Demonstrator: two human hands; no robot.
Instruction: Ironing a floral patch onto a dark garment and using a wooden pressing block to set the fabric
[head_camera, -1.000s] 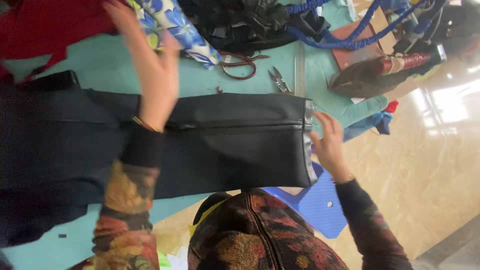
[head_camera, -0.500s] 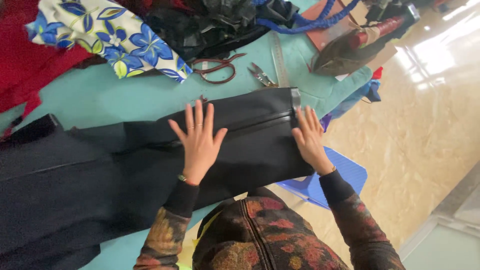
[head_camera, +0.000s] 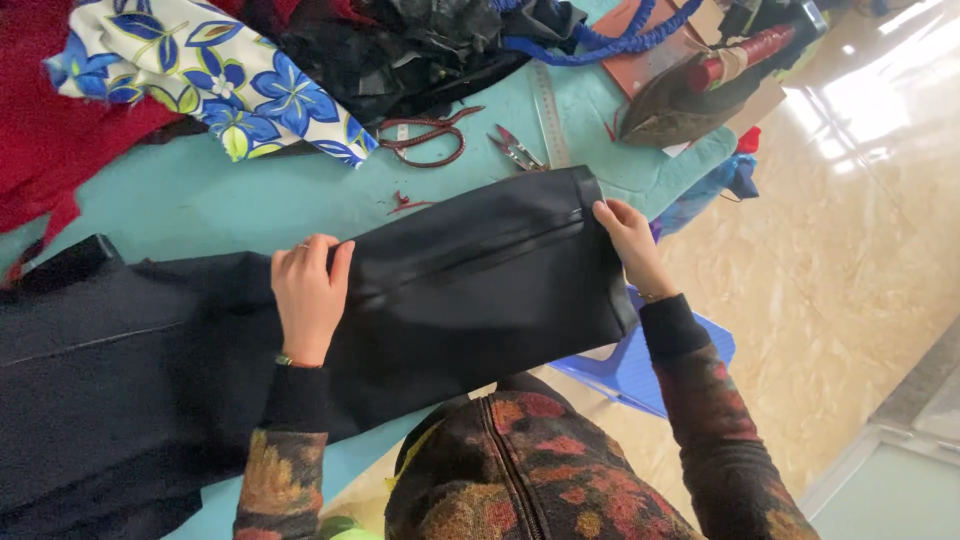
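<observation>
A long piece of black fabric (head_camera: 470, 290) with a stitched seam lies across the turquoise table (head_camera: 200, 205). My left hand (head_camera: 308, 290) grips the fabric near its middle, fingers curled over the upper fold. My right hand (head_camera: 628, 238) pinches the fabric's right end at the seam, close to the table edge. The cloth is stretched flat between both hands. More black fabric (head_camera: 100, 380) spreads to the left under my left forearm.
Behind the fabric lie red-handled scissors (head_camera: 428, 137), small thread snips (head_camera: 516, 150) and a metal ruler (head_camera: 548, 112). A blue floral cloth (head_camera: 215, 80), red cloth (head_camera: 60, 140) and a dark fabric heap (head_camera: 420, 45) sit at the back. An iron (head_camera: 700, 85) rests at right; a blue stool (head_camera: 640, 365) stands below.
My left hand came down from the far cloths, lay flat on the black fabric, then closed on its fold. My right hand shifted to pinch the right end.
</observation>
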